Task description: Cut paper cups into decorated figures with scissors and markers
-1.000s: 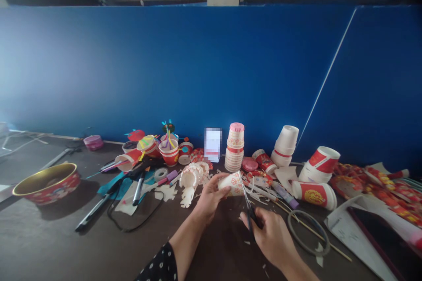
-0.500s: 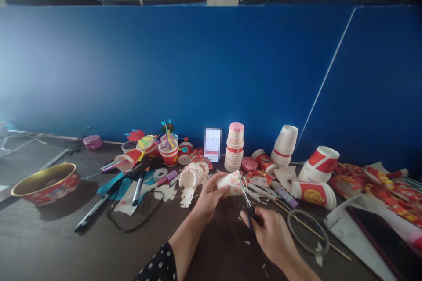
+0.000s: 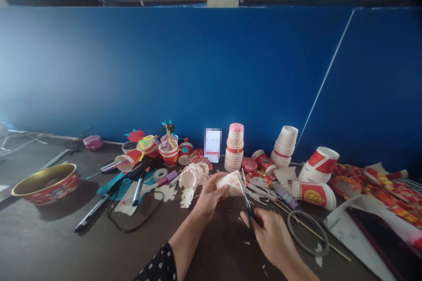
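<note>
- The left hand (image 3: 207, 197) has a small paper cup (image 3: 231, 183), fingers curled round its body and thumb pressed on the side. The cup lies sideways just above the table (image 3: 49, 246), near the middle, with its mouth to the right.
- The right hand (image 3: 270, 235) is closed round the handles of the scissors (image 3: 245, 199). The blades run up and away from it and meet the cup's rim. How far apart they are cannot be told.
- The cup is white with red printing, too small to read.
- Far behind it stands a tall stack of cups (image 3: 234, 147) with a pink one on top. To its right a tilted stack of white cups (image 3: 285, 140) leans on the blue wall (image 3: 165, 74).
- Further right, a red cup with a gold emblem (image 3: 314, 195) lies on its side. Its writing is unreadable.
- To the far left, a red cup (image 3: 169, 151) holds coloured paper strips that poke out of the top.
- At the left edge sits a wide bowl (image 3: 46, 182), gold inside, red outside. Its contents are too dim to make out.
- A small pink dish (image 3: 93, 142) sits by the wall. Nothing can be seen of its inside.
- A white card (image 3: 212, 144) leans on the wall, its face blurred.
- A thin wire ring (image 3: 308, 232) lies just right of the right hand.
</note>
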`<state>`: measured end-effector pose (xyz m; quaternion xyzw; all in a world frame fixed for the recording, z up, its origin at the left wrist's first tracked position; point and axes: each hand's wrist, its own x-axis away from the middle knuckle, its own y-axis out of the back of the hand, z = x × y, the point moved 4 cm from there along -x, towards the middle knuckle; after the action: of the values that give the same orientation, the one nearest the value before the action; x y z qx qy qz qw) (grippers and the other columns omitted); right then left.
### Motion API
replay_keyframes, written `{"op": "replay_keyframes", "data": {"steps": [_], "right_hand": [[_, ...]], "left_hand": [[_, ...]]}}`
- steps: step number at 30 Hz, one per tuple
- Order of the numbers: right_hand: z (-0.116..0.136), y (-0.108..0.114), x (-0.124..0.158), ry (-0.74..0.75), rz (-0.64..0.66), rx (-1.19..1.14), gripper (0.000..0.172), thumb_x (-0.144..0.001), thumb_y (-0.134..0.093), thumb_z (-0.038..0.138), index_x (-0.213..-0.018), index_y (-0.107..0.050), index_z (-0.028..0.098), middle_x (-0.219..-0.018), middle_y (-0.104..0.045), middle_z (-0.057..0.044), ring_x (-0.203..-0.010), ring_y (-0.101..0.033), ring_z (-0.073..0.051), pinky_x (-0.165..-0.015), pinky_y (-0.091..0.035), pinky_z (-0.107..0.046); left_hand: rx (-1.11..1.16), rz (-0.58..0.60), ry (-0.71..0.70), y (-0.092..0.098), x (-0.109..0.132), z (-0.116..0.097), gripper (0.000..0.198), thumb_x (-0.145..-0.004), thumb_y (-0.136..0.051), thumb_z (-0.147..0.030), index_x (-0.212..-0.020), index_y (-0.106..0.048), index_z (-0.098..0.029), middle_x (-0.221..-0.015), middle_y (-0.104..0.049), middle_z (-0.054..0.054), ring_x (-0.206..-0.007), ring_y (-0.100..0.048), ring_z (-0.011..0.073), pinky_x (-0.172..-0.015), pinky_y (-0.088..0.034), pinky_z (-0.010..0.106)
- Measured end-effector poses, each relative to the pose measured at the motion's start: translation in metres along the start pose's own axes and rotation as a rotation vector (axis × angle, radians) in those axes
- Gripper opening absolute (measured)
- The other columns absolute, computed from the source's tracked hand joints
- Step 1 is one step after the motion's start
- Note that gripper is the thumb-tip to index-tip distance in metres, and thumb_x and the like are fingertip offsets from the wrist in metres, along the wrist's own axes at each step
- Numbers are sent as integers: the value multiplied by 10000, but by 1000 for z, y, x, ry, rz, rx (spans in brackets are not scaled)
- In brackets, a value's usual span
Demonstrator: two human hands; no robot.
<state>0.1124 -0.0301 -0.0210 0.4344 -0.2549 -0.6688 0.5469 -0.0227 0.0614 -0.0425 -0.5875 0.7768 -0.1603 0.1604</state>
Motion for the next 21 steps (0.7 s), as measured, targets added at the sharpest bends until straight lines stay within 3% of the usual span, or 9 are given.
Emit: {"op": "replay_keyframes", "data": {"steps": [12,21], "right_hand": [[-6,-4,-1,-40,-4,-65,353,-784,-466,421,-520,-468,187,-472,-518,11,-446,-422,-112,-453,-272,-204],[-9,-6,-1,-37,-13,-77,406,-786,-453,472,-495,-409,191,-453,-488,19,-438,-413,-107,-450,-267,-209]], "left_hand": [[-27,32,2,-5,3,-1,387,-566,-712,-278,-920,-596,-175,-820,-609,17,-623,-491,91,-511,-306,191],[-7,47,16,-6,4,1,381,-551,-722,-248,-907,-607,-175,-774,-615,8,-611,-504,95,-528,-319,201]]}}
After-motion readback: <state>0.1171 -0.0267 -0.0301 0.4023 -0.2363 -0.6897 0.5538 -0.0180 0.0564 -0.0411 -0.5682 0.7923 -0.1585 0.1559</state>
